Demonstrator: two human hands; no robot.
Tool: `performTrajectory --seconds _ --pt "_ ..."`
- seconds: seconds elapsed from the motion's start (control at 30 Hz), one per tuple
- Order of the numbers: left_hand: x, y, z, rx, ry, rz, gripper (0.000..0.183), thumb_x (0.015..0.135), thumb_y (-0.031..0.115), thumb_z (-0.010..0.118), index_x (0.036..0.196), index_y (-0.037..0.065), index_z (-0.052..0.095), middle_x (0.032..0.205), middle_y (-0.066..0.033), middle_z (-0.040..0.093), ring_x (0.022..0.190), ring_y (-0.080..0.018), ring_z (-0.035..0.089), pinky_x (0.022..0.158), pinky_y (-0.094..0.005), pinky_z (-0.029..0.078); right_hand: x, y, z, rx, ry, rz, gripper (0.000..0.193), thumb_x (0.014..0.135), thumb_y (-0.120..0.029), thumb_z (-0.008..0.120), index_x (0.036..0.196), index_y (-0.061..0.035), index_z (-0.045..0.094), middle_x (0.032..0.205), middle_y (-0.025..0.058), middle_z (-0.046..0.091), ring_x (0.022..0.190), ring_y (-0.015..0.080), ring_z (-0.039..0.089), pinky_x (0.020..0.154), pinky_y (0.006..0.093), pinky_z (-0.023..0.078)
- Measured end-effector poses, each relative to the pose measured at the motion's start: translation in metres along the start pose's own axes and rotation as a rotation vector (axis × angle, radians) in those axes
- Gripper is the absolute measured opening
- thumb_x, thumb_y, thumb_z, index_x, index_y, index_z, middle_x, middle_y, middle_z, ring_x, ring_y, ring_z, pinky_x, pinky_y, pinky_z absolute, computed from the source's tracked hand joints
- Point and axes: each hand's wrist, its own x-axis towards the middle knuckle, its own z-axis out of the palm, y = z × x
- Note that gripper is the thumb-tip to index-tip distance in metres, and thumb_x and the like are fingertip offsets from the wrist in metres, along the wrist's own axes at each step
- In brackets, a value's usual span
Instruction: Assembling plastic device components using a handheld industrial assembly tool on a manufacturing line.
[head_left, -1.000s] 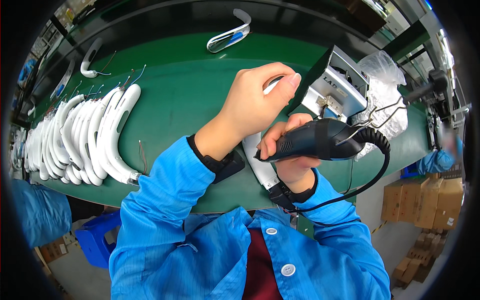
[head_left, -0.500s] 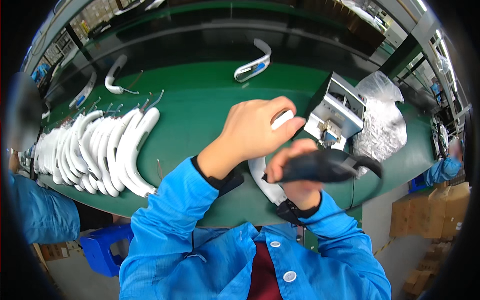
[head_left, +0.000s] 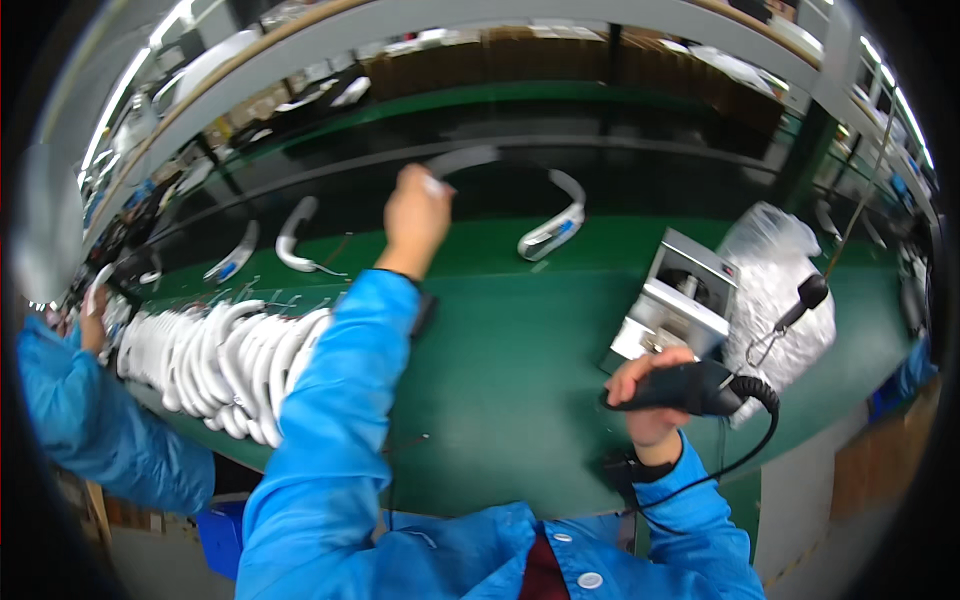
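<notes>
My left hand reaches far across the bench, closed on the end of a white curved housing that is smeared by motion. Down at the right, my right hand grips a black electric screwdriver with a coiled cord, its tip pointing left. Just beyond that hand stands a metal box-shaped device with an open front. Another white curved housing, with a blue part inside, lies farther off, to the right of my left hand.
Many similar white housings lie in a packed row at left, wires at their far ends. Two more rest behind the row. A clear plastic bag of pale pieces sits right of the device. A co-worker's blue sleeve is at far left.
My left hand has moved from near the device to the far side, carrying the white housing off the near bench. My right hand has shifted right with the screwdriver. The view has tilted up.
</notes>
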Motion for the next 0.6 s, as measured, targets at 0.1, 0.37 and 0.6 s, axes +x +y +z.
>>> performTrajectory --seconds 0.1,0.37,0.6 --pt "-0.036 -0.027 0.082 0.060 -0.405 0.270 0.029 0.071 0.013 0.070 0.099 0.008 0.063 0.102 -0.0170 0.060 0.097 -0.0377 0.058 0.084 -0.0466 0.047 -0.004 -0.005 -0.001 -0.039 0.045 0.017 0.078 0.064 -0.061 0.077 0.109 -0.0084 0.040 0.066 0.0105 0.056 0.057 0.0213 0.056 0.055 0.0326 0.049" --pt "-0.067 0.100 0.108 -0.119 -0.677 0.197 0.039 0.074 0.021 0.071 0.107 0.005 0.061 0.103 -0.0166 0.060 0.100 -0.0341 0.058 0.085 -0.0426 0.047 0.002 0.000 0.006 -0.121 0.089 0.017 0.079 0.066 -0.068 0.070 0.107 -0.0070 0.039 0.063 0.0087 0.053 0.051 0.0190 0.054 0.050 0.0302 0.047" --pt "-0.035 0.060 0.016 -0.809 -0.432 -0.323 0.052 0.077 0.015 0.071 0.122 -0.001 0.050 0.106 -0.0148 0.062 0.083 -0.0193 0.064 0.066 -0.0335 0.052 0.006 0.003 -0.001 -0.165 0.100 -0.069 0.076 0.072 -0.067 0.065 0.107 -0.0051 0.039 0.061 0.0078 0.051 0.050 0.0190 0.053 0.048 0.0290 0.046"
